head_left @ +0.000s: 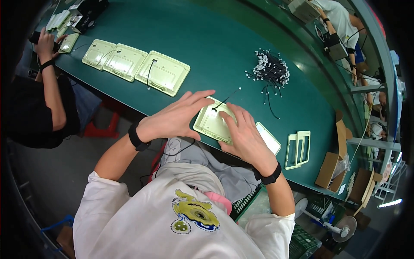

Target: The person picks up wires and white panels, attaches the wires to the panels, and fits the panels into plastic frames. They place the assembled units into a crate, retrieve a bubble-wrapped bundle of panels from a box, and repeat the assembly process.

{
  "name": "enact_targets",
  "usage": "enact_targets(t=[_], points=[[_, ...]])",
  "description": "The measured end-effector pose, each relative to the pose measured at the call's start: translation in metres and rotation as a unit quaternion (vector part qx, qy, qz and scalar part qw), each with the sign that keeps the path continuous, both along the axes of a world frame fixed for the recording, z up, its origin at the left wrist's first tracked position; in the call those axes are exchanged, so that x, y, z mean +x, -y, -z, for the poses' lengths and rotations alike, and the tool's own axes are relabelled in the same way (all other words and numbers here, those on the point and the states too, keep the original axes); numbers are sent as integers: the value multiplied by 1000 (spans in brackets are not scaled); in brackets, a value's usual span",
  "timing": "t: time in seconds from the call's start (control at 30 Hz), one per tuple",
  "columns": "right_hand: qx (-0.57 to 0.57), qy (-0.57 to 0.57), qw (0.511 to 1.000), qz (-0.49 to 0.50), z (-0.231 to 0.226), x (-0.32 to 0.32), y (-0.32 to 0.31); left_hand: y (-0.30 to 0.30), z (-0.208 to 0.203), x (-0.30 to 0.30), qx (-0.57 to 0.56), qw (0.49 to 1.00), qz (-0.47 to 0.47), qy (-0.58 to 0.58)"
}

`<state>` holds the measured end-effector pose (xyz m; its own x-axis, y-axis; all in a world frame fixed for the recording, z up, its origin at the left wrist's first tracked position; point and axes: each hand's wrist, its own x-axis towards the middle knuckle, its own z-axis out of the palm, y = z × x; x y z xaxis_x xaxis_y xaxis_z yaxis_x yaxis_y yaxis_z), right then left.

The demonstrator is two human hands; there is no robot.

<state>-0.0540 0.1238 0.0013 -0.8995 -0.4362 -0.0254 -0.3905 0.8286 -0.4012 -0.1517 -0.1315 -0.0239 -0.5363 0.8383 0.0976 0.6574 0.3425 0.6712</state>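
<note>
A pale green plastic housing (209,122) lies at the near edge of the green table, with a short black cable (227,99) rising from a small connector on it. My left hand (174,116) reaches along its left side, fingers stretched and thumb apart, fingertips near the far left corner. My right hand (243,134) is on the right side, its thumb near the front edge, one bent finger over the housing's face and the others along the right edge. Black bands circle both my wrists.
Three similar housings (162,73) lie in a row to the left. A bundle of black cables (272,71) with white ends sits farther right. Right of my hand are a white-faced panel (268,138), frames (297,150) and a cardboard box (331,172). A co-worker's hand (45,45) works at far left.
</note>
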Motion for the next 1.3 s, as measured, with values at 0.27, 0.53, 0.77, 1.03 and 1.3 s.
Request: enact_targets(t=[0.27, 0.53, 0.77, 1.03, 1.3], points=[[32, -11, 999, 8, 2, 1, 3, -8, 1, -5, -11, 1000, 23, 16], [74, 2, 997, 20, 1, 4, 7, -8, -2, -7, -36, 999, 33, 0], [89, 37, 995, 28, -2, 4, 13, -9, -3, -9, -34, 998, 44, -13], [105, 51, 992, 43, -4, 5, 13, -10, 2, -10, -37, 997, 53, -46], [78, -7, 997, 26, 5, 12, 7, -7, 0, -13, -38, 996, 54, -55]])
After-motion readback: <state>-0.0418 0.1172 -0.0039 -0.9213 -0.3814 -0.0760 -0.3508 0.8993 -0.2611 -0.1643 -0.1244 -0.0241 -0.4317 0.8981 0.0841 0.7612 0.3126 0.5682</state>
